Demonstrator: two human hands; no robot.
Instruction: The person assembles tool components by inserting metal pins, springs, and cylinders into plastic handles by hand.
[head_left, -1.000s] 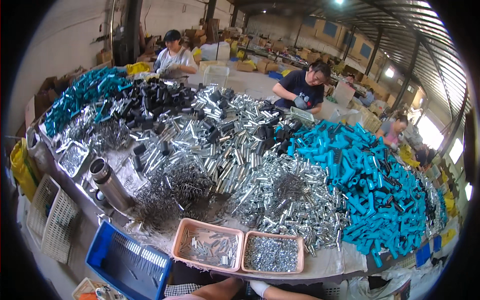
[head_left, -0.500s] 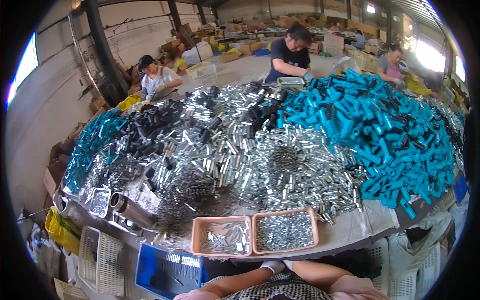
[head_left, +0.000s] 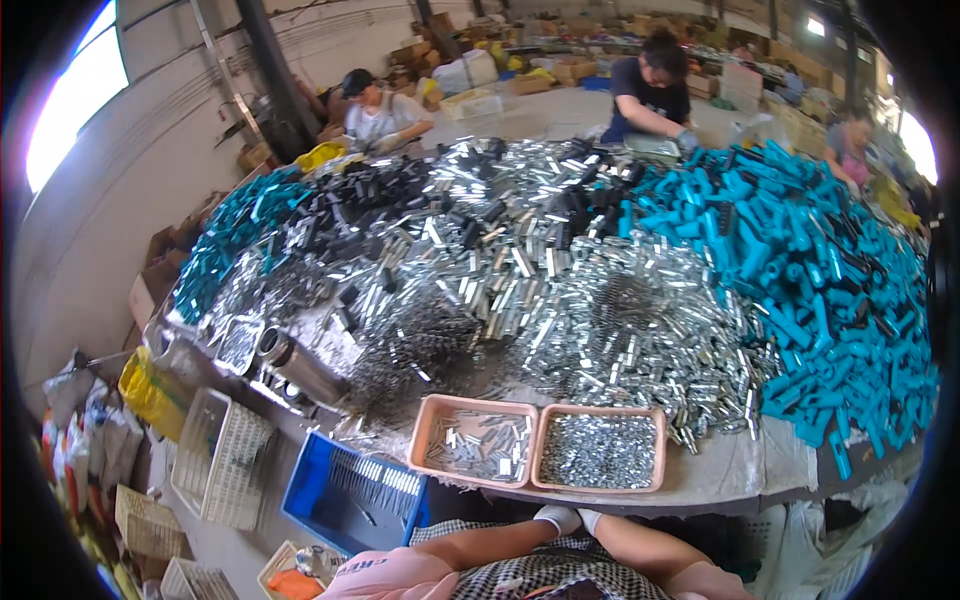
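My left hand and my right hand, both in white gloves, are close together at the table's front edge, just below the trays. Their fingers are too small and hidden to read, and nothing shows in them. Nearest to them stands a pink tray full of small shiny metal parts. Beside it on the left, a second pink tray carries a few slim metal pieces. Behind both spreads a large heap of silver metal parts. A tangle of dark springs lies left of that heap.
Teal plastic handles are piled at the right. A steel cylinder lies at the table's left front. On the floor are a blue bin with metal rods and a white basket. Several people work across the table, including one in dark clothing.
My view has swung left, so the table and trays sit further right in the picture. More floor baskets show at lower left. Both hands stay close together at the table edge.
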